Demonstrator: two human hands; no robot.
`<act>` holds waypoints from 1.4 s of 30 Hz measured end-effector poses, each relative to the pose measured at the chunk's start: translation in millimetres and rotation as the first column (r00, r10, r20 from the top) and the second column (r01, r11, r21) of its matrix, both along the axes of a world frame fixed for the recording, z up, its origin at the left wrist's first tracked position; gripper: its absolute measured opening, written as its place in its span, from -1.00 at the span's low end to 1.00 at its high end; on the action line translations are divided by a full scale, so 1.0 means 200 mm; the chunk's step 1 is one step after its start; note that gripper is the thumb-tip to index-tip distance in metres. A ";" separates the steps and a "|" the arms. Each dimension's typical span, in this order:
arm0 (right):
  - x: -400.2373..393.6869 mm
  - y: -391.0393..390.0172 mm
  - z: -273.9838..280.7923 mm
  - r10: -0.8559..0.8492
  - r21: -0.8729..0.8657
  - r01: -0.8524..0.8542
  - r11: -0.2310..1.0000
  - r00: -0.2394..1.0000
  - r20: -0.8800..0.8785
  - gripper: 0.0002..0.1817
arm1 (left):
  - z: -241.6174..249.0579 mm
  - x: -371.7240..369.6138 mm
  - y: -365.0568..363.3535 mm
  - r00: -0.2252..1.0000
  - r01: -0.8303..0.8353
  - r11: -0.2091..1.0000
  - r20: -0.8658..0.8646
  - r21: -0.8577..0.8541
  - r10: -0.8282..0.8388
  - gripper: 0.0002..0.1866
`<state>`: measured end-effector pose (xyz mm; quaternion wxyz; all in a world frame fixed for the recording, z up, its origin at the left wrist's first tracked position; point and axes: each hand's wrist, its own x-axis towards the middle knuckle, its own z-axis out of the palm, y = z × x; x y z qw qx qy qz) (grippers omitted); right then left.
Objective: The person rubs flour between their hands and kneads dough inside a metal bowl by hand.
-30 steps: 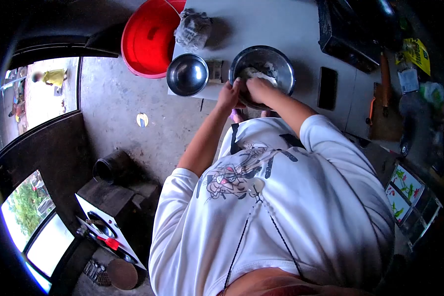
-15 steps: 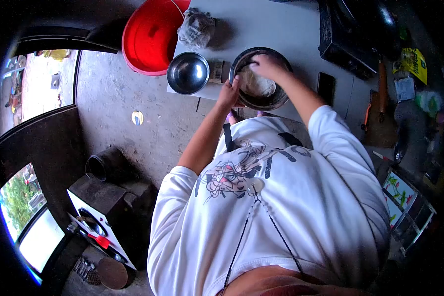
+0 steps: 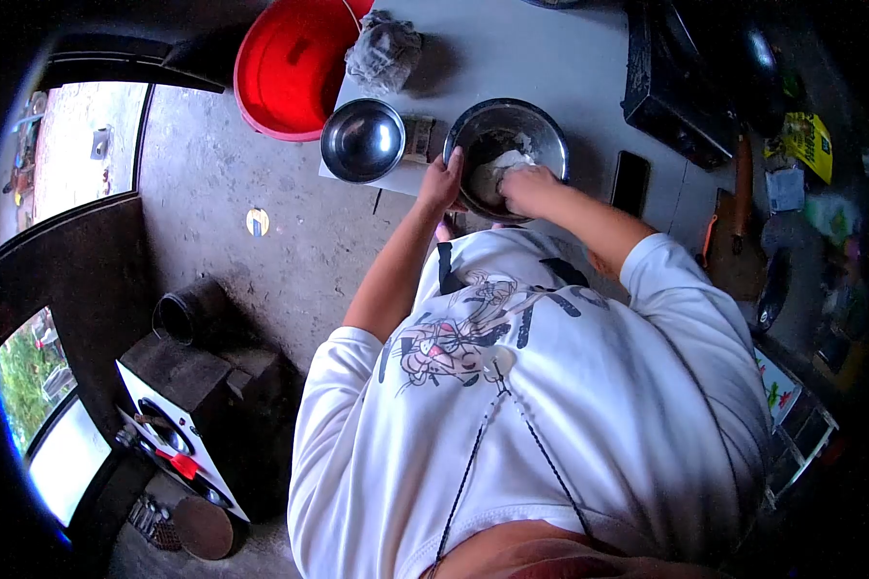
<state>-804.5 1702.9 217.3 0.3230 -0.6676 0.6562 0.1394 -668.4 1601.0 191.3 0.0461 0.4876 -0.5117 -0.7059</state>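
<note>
A metal mixing bowl (image 3: 548,124) stands near the front edge of the table, with pale dough (image 3: 492,174) in its near part and floury residue on its inner wall. My left hand (image 3: 441,181) grips the bowl's left rim, its thumb over the edge. Inside the bowl, my right hand (image 3: 531,191) is closed with curled fingers pressed into the dough at the near right; the fingertips are hidden. To the left is a second shiny steel bowl (image 3: 362,140) with a small packet (image 3: 418,138) beside it.
A grey crumpled bundle (image 3: 384,53) sits on the table (image 3: 512,48) behind the steel bowl. At the table's left is a red bucket (image 3: 294,72). A dark phone (image 3: 631,183) lies right of the mixing bowl, near a black box-like object (image 3: 671,96). A stove (image 3: 179,425) stands lower left.
My right hand has moved from the far side of the bowl to its near right side, and the dough has been gathered towards me. My left hand keeps its hold on the rim.
</note>
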 end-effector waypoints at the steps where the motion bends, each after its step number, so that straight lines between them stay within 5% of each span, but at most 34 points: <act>1: 0.00 0.00 -0.05 -0.050 -0.057 0.048 0.997 0.998 -0.023 -0.78 | 0.02 0.00 0.00 1.000 0.015 0.998 0.018 -0.056 -0.014 -0.50; 6: -0.10 -0.06 -0.22 -0.162 -0.414 0.161 0.896 0.986 0.033 -0.78 | 0.00 -0.02 -0.02 0.997 0.028 0.997 0.071 -0.066 -0.023 -0.50; 9: -0.25 -0.26 -0.10 -0.008 0.102 -0.021 0.995 0.961 0.275 -0.72 | 0.03 -0.03 -0.03 0.996 0.030 0.999 0.087 -0.013 -0.029 -0.50; 10: -0.27 -0.26 -0.05 -0.004 0.044 -0.014 0.999 0.929 0.371 -0.78 | 0.04 -0.02 -0.03 0.997 0.034 0.999 0.069 0.020 -0.035 -0.49; 12: -0.26 -0.34 -0.05 -0.062 0.081 0.044 0.996 0.970 0.235 -0.79 | 0.02 -0.02 -0.04 0.997 0.022 0.999 0.077 0.028 -0.024 -0.50; 14: -0.17 -0.34 -0.01 -0.118 -0.372 0.223 0.901 0.951 0.284 -0.79 | 0.01 -0.03 -0.03 0.996 0.018 0.999 0.083 0.047 -0.022 -0.50; 16: -0.09 -0.35 -0.08 0.004 -0.448 0.129 0.885 0.959 0.283 -0.79 | 0.01 -0.03 -0.04 0.995 0.054 0.998 0.085 -0.024 -0.051 -0.50; 18: -0.04 -0.31 -0.04 -0.100 -0.246 0.153 0.957 0.972 0.213 -0.75 | 0.01 -0.04 -0.05 0.995 0.082 0.996 0.068 -0.037 -0.079 -0.50; 19: -0.06 -0.29 -0.01 0.013 -0.147 0.012 0.989 0.986 0.164 -0.72 | 0.01 -0.03 -0.05 0.995 0.079 0.996 0.061 -0.030 -0.077 -0.51; 22: -0.07 -0.12 0.08 -0.014 0.029 0.011 1.000 0.993 0.115 -0.75 | 0.02 -0.05 -0.06 0.994 0.102 0.994 0.051 -0.032 -0.101 -0.53; 30: -0.13 -0.12 -0.18 -0.241 -0.240 0.222 0.945 0.969 -0.052 -0.70 | 0.08 -0.09 -0.07 0.974 0.192 0.964 0.159 -0.185 -0.164 -0.51; 33: -0.19 -0.21 -0.10 -0.179 -0.164 0.168 0.972 0.982 -0.054 -0.73 | 0.00 -0.09 -0.08 0.971 0.205 0.967 0.152 -0.153 -0.182 -0.50; 35: -0.28 -0.29 0.06 -0.042 0.152 0.011 0.988 0.978 0.203 -0.76 | 0.04 -0.09 -0.08 0.966 0.209 0.968 0.183 -0.138 -0.182 -0.49; 36: -0.29 -0.30 0.05 -0.041 0.152 0.010 0.988 0.978 0.203 -0.76 | 0.07 -0.09 -0.08 0.958 0.217 0.969 0.214 -0.120 -0.189 -0.48; 38: -0.30 -0.29 0.01 -0.160 -0.356 0.219 0.909 0.969 0.188 -0.74 | 0.05 -0.09 -0.08 0.965 0.205 0.970 0.193 -0.128 -0.178 -0.49; 40: -0.28 -0.29 -0.04 -0.191 -0.332 0.218 0.918 0.975 0.111 -0.77 | 0.03 -0.09 -0.06 0.971 0.190 0.972 0.170 -0.136 -0.166 -0.49; 42: -0.20 -0.25 0.00 -0.202 -0.182 0.172 0.968 0.966 -0.160 -0.71 | 0.04 -0.09 -0.06 0.981 0.143 0.977 0.156 -0.159 -0.118 -0.50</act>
